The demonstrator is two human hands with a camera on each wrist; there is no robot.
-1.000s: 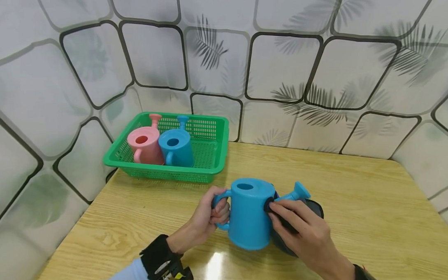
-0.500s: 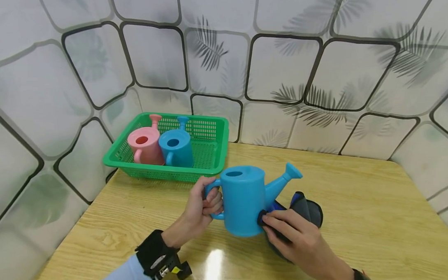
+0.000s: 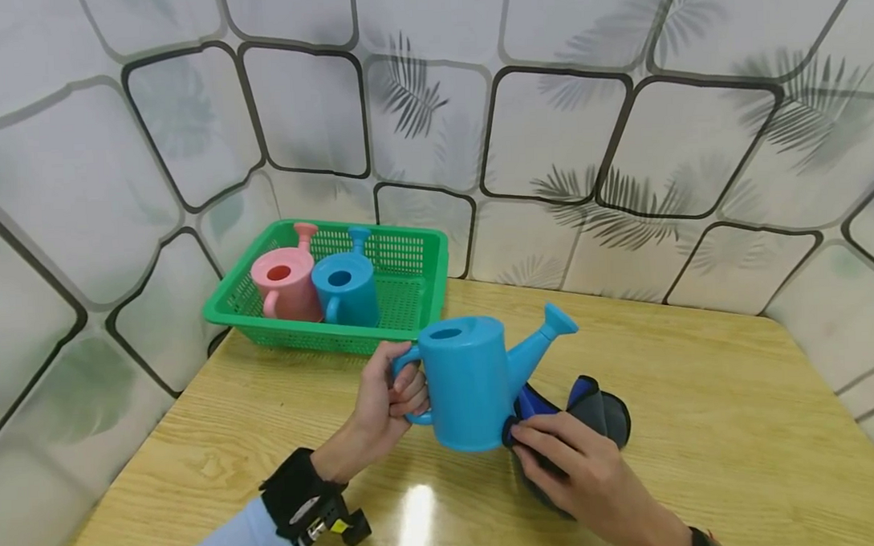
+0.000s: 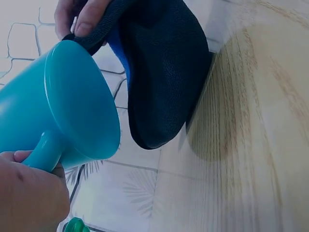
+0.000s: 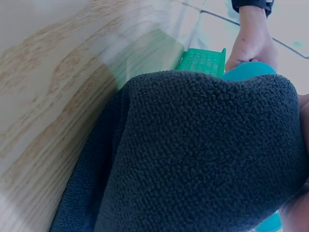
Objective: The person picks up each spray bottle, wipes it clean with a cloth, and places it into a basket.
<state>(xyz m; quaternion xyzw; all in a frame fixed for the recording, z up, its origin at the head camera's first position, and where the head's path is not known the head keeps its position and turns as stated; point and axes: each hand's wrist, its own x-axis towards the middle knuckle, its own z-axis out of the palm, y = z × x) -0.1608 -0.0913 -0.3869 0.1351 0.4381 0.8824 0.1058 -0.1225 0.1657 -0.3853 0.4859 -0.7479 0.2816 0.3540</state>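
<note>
A blue watering can [image 3: 466, 384] is held up over the table, its spout pointing right. My left hand [image 3: 392, 391] grips it by the handle, fingers curled round the loop. My right hand [image 3: 592, 472] pinches the black edging of a dark grey fleecy cloth [image 3: 612, 415] with a blue reverse side. The pinched edge is right at the can's lower right side. From the left wrist the can's base [image 4: 84, 104] shows, with the cloth [image 4: 164, 72] hanging beside it. In the right wrist view the cloth [image 5: 203, 150] covers most of the can.
A green plastic basket [image 3: 323, 327] stands at the back left of the wooden table [image 3: 717, 424]. It holds a pink watering can [image 3: 296, 290] and another blue watering can [image 3: 354, 298], side by side. A patterned wall covering [image 3: 540, 133] rises behind the table.
The held watering can has moved up and left, uncovering its whole spout. My right hand has shifted slightly left and down with the cloth, from beside the spout to the can's lower edge.
</note>
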